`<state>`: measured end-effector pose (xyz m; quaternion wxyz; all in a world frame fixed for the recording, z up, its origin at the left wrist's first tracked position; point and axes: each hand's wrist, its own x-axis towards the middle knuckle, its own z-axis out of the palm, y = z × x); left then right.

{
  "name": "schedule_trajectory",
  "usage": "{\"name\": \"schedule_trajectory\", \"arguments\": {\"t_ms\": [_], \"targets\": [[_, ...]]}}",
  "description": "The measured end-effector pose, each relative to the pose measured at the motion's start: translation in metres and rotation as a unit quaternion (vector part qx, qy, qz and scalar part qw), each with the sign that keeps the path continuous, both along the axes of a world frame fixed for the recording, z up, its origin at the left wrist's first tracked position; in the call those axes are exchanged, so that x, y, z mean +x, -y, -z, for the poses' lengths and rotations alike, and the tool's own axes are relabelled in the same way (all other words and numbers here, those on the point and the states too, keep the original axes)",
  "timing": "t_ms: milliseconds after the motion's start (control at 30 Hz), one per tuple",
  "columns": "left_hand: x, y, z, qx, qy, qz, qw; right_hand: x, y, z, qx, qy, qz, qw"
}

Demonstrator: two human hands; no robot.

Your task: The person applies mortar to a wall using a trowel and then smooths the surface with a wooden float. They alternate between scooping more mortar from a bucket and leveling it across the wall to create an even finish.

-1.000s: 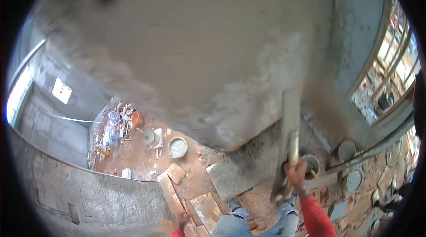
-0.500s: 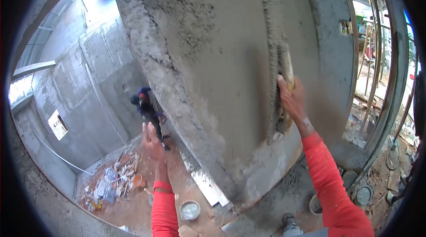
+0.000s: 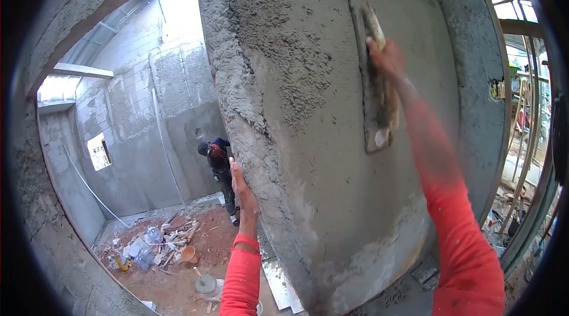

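My right hand [image 3: 388,61] grips the handle of a long plastering float [image 3: 374,79], its blade lying against the grey mortar on the wall [image 3: 332,156]. Smooth mortar surrounds the float, while a rough, lumpy patch [image 3: 296,61] shows to its left. At the wall's ragged left edge [image 3: 252,120], my left hand [image 3: 244,197] is raised with its palm toward the edge, fingers stretched out and nothing held. Whether it touches the edge is hard to tell.
Beyond the left edge a person in dark clothes and a cap [image 3: 222,168] stands below. Rubble and plastic bottles [image 3: 145,251] lie on the floor near an orange bucket [image 3: 189,254]. A window frame [image 3: 504,108] is at the right.
The float in my right hand has moved up and now lies flatter on the wall. My left hand has come closer to the wall edge. The view has shifted.
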<state>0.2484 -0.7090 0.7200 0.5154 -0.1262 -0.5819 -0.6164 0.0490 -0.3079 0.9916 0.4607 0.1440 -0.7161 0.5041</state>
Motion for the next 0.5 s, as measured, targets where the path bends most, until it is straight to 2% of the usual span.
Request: {"name": "schedule_trajectory", "arguments": {"t_ms": [33, 100, 200, 233, 333, 400, 467, 500], "targets": [[-0.001, -0.001, 0.000, 0.015, 0.002, 0.032, 0.999, -0.004, -0.002, -0.031, 0.008, -0.006, -0.011, 1.000], [0.000, -0.002, 0.000, 0.043, 0.012, 0.096, 0.994, -0.024, 0.000, -0.104, 0.019, -0.049, 0.033, 0.998], [0.002, -0.005, -0.002, 0.064, 0.024, 0.099, 0.993, -0.008, 0.018, -0.200, 0.051, -0.142, -0.036, 0.988], [0.002, -0.003, -0.002, 0.048, 0.019, 0.135, 0.990, -0.007, 0.030, -0.218, 0.054, -0.177, -0.056, 0.981], [0.020, -0.010, -0.013, -0.019, 0.056, 0.057, 0.997, 0.050, 0.061, -0.194, 0.156, -0.261, -0.027, 0.952], [0.020, 0.021, -0.009, -0.049, 0.104, 0.043, 0.992, 0.059, 0.062, -0.131, 0.195, -0.237, 0.002, 0.952], [0.037, 0.018, -0.021, -0.062, 0.171, 0.037, 0.983, 0.050, 0.053, -0.083, 0.209, -0.211, 0.008, 0.955], [0.017, 0.059, -0.007, -0.070, 0.187, -0.008, 0.980, 0.033, 0.041, -0.064, 0.204, -0.192, 0.000, 0.960]]}}
